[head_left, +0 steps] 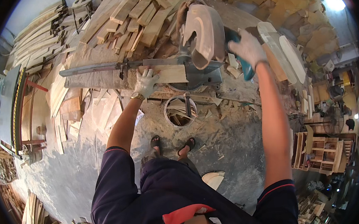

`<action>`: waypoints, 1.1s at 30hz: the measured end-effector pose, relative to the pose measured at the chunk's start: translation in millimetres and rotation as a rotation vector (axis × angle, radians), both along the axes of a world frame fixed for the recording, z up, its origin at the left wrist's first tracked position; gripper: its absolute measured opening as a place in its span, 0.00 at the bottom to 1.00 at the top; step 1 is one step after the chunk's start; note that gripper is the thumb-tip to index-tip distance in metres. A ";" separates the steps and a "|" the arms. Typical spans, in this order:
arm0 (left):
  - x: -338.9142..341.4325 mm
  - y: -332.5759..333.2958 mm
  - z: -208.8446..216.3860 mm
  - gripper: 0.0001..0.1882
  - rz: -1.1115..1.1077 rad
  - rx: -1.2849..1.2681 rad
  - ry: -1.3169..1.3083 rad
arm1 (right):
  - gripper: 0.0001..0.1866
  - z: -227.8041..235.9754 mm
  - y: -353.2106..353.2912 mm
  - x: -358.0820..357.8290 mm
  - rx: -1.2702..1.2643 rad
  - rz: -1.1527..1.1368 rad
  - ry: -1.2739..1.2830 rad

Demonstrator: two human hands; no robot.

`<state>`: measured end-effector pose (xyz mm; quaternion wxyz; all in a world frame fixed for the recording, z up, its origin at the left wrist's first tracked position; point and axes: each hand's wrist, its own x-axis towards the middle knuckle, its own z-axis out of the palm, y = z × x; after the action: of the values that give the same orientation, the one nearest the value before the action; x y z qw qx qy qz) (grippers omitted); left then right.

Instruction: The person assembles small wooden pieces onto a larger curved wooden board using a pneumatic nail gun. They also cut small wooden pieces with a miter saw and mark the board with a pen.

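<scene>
A miter saw with a dusty grey guard (206, 30) stands on the bench ahead of me, its toothed blade (201, 64) showing below the guard. Across its base lies a pale wooden board (170, 74) against the long metal fence (96, 68). My left hand (145, 83), in a whitish glove, presses on the board's left part with fingers spread. On the saw's right side my gloved right hand (248, 47) closes around the handle by the teal housing (247, 69), slightly blurred. The blade sits near the board's right end; I cannot tell whether they touch.
Wood offcuts (134, 18) are heaped behind the saw. A round bucket (180, 112) with scraps stands below the bench edge, before my feet. To the left is a table machine (10, 108); wooden crates (322, 153) are at the right. A semicircular wood piece (213, 179) lies on the floor.
</scene>
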<state>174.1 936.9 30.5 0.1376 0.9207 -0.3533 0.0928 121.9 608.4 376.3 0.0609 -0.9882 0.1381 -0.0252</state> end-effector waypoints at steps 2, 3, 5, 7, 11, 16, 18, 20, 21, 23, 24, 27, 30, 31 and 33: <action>-0.8 0.2 -0.3 0.30 0.000 -0.024 0.013 | 0.26 -31.6 10.5 -40.9 0.375 -0.123 0.043; -1.1 -0.6 -0.3 0.29 0.004 -0.032 0.017 | 0.22 -52.4 17.8 -59.1 0.496 -0.173 -0.007; -1.5 -1.8 -0.3 0.29 0.012 -0.051 0.050 | 0.21 -96.2 29.7 -84.6 0.686 -0.311 -0.039; -1.1 -1.1 0.3 0.28 0.013 0.031 0.052 | 0.27 -136.2 33.3 -98.6 0.630 -0.362 -0.044; -1.1 -1.0 0.8 0.26 0.018 -0.007 0.098 | 0.38 -185.3 23.5 -105.3 0.446 -0.485 -0.040; -2.1 -1.4 -0.9 0.27 0.022 -0.029 0.065 | 0.38 -205.6 21.2 -112.0 0.509 -0.522 -0.048; -2.1 -1.3 -0.9 0.28 0.015 -0.060 0.032 | 0.38 -207.1 24.9 -114.6 0.467 -0.518 -0.070; -2.1 -1.5 -0.5 0.28 0.015 -0.044 0.026 | 0.38 -207.4 27.4 -116.2 0.440 -0.516 -0.077; -2.2 -1.7 -0.3 0.28 0.020 -0.029 0.032 | 0.39 -207.6 27.5 -116.6 0.440 -0.516 -0.073; -2.4 -2.6 0.5 0.28 0.025 -0.031 0.034 | 0.39 -209.7 26.8 -118.8 0.454 -0.493 -0.093; -2.2 -3.0 0.9 0.28 0.027 -0.031 0.035 | 0.39 -211.6 26.0 -120.2 0.469 -0.469 -0.116; -1.6 -4.8 2.0 0.29 0.031 -0.011 0.046 | 0.40 -220.5 22.2 -120.0 0.423 -0.447 -0.135; -0.2 -6.1 2.7 0.32 0.025 0.055 0.112 | 0.41 -227.3 19.0 -120.7 0.391 -0.445 -0.135; 0.1 -6.2 2.7 0.32 0.022 0.047 0.112 | 0.41 -227.9 18.7 -120.6 0.403 -0.443 -0.154; 0.2 -5.8 2.7 0.32 0.018 0.029 0.115 | 0.40 -225.6 19.5 -120.7 0.380 -0.456 -0.127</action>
<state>174.3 931.1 33.2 0.1435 0.9296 -0.3376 0.0356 1.3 628.0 150.7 0.2458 -0.8991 0.3545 -0.0737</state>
